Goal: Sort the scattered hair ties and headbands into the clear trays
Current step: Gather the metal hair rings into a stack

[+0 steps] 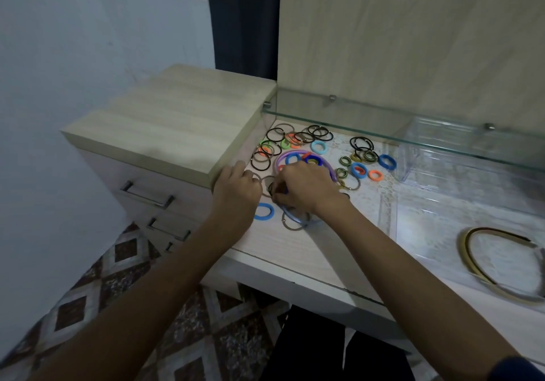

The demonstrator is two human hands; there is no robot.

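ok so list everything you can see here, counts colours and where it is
hair ties: dozens, too many to count; black, brown, blue, orange, green, striped; scattered on the desk's left part under the glass shelf
purple headband: one, among the ties, partly under the right hand
gold and black headbands: at least two, inside the near clear tray
clear trays: two, one near right, one behind it under the shelf
glass shelf: one, clear, along the back panel
drawer unit: one, light wood, left
left hand: fingers curled among the ties; grip unclear
right hand: pinches a dark tie
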